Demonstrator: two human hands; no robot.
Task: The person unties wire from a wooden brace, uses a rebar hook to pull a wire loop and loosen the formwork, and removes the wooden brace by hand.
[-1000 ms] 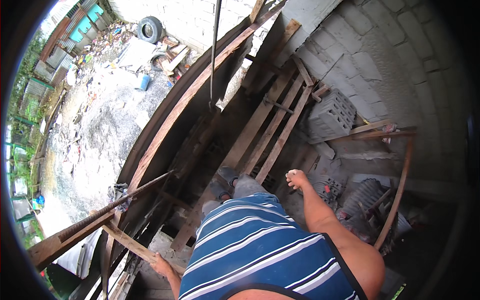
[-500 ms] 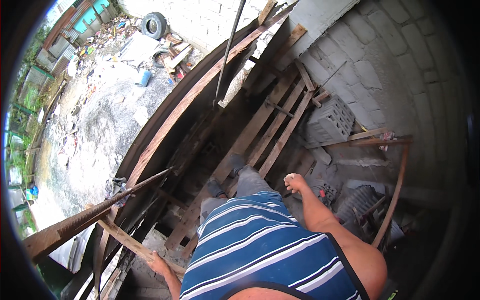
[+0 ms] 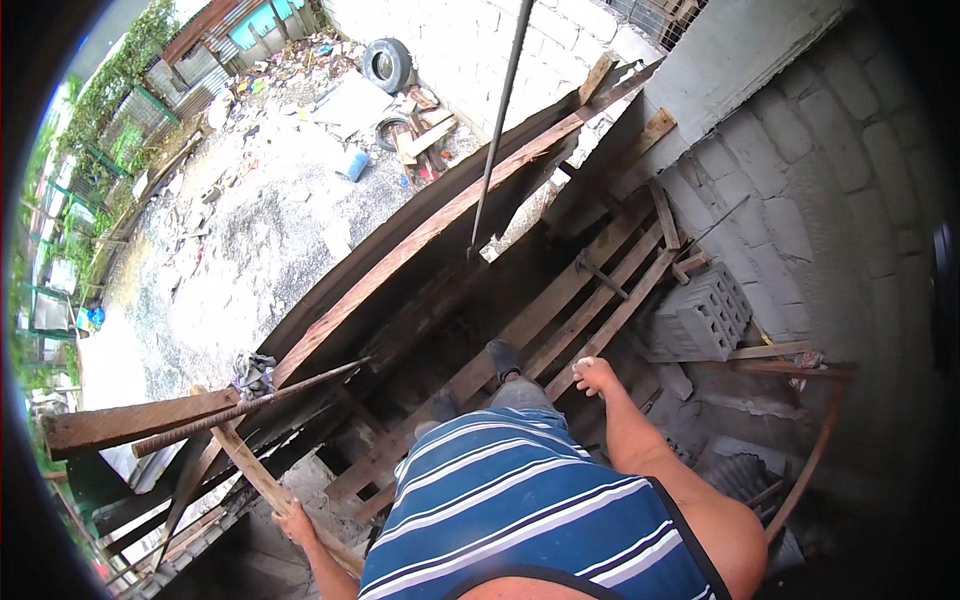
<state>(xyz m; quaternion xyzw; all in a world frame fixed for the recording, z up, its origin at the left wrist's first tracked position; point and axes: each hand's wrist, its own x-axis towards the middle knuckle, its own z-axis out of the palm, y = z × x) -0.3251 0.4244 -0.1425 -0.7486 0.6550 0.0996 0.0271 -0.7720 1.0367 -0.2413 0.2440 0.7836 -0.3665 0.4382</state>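
At the lower left, my left hand (image 3: 295, 522) is wrapped on a wooden rail (image 3: 250, 465) that slants down toward my side. My right hand (image 3: 595, 376) hangs in front of me, over the gap beside the planks. Its fingers are curled in, and whatever they may hold is hidden. Under my feet lie narrow wooden planks (image 3: 540, 310) with gaps between them; my dark shoes (image 3: 503, 355) stand on them.
A rusty reinforcing bar (image 3: 260, 402) and a thick timber (image 3: 140, 420) jut in at left. A long wooden beam (image 3: 400, 260) edges the drop to the rubble yard. Hollow blocks (image 3: 700, 315) stack by the block wall (image 3: 800, 220). A dark rod (image 3: 497, 130) rises ahead.
The view has swung, so the yard and planks sit farther right and lower. My left hand stays on the rail. My right hand remains curled in front of me.
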